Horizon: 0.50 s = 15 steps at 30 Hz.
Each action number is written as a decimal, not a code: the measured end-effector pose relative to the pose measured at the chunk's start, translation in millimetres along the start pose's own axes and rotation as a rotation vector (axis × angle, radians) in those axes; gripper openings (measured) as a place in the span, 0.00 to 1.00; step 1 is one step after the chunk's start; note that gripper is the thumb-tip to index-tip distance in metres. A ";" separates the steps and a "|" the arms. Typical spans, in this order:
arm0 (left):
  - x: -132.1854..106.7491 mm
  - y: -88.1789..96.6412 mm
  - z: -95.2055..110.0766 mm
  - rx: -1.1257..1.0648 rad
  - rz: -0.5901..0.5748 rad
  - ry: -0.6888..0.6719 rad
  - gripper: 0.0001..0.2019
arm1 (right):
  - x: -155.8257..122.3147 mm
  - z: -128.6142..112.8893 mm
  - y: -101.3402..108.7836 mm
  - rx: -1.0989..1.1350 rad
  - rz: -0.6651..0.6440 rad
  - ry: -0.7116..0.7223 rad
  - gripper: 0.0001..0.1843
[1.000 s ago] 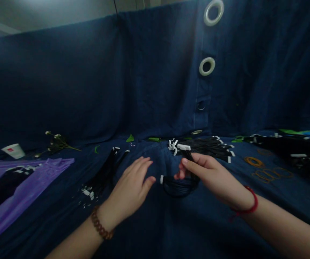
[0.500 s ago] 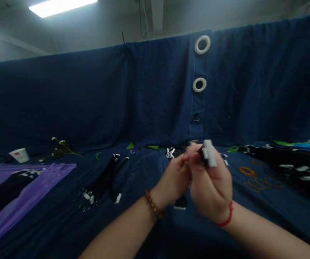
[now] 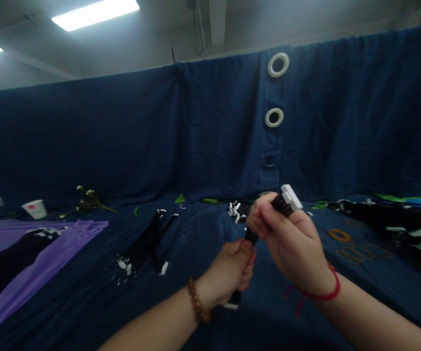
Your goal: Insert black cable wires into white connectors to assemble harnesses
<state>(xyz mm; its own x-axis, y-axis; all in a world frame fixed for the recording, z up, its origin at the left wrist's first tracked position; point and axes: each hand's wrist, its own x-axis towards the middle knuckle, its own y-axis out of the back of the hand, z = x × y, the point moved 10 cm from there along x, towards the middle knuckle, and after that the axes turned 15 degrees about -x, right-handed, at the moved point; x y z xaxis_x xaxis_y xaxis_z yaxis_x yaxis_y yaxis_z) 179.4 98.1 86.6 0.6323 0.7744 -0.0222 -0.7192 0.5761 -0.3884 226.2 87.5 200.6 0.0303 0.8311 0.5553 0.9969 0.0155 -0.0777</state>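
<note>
One black cable bundle (image 3: 281, 204) is slanting above the blue cloth (image 3: 195, 234); right hand (image 3: 289, 239) is gripping it just below the white connectors (image 3: 291, 197), left hand (image 3: 230, 270) is clenching it lower down.

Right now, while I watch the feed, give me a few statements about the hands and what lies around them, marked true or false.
1. The right hand grips the black bundle near its white end. True.
2. The left hand is open and holds nothing. False: it is closed around the black bundle, lower in the picture than the right hand.
3. The bead bracelet is on the right wrist. False: it is on the left; the right wrist wears a red cord.
4. The paper cup is left of the white flowers in the view. True.
5. The purple sheet lies at the view's right edge. False: it lies at the left edge.
</note>
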 end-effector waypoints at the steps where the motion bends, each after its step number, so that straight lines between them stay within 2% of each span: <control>1: -2.8 -2.5 -0.2 -0.029 -0.002 0.015 0.22 | -4.4 9.3 -5.1 -0.029 -0.049 -0.046 0.11; 3: -9.4 -8.3 -2.2 -0.091 -0.016 0.044 0.23 | -15.3 31.2 -14.9 -0.079 -0.162 -0.181 0.13; 5: -15.0 -12.0 -9.6 -0.161 -0.029 0.071 0.23 | -28.6 51.7 -20.5 -0.099 -0.244 -0.328 0.19; 7: -18.1 -14.0 -24.5 -0.174 -0.052 0.115 0.24 | -40.9 67.1 -21.2 -0.100 -0.268 -0.446 0.23; 10: -20.5 -11.6 -42.6 -0.060 -0.092 0.160 0.22 | -54.4 86.2 -15.8 -0.132 -0.284 -0.588 0.23; 12: -22.7 -5.1 -35.3 0.081 -0.079 0.106 0.18 | -55.0 94.9 -3.1 -0.199 -0.294 -0.646 0.23; 15: -33.8 -5.3 -0.1 0.518 -0.055 -0.093 0.15 | -34.9 97.8 32.1 -0.380 -0.298 -0.655 0.22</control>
<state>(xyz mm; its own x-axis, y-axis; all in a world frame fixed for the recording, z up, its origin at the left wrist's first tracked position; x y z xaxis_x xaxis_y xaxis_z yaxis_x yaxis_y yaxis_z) 161.9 68.8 89.3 0.6615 0.7461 0.0764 -0.7489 0.6518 0.1196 250.1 113.4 97.8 -0.1720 0.9802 -0.0979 0.9166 0.1957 0.3486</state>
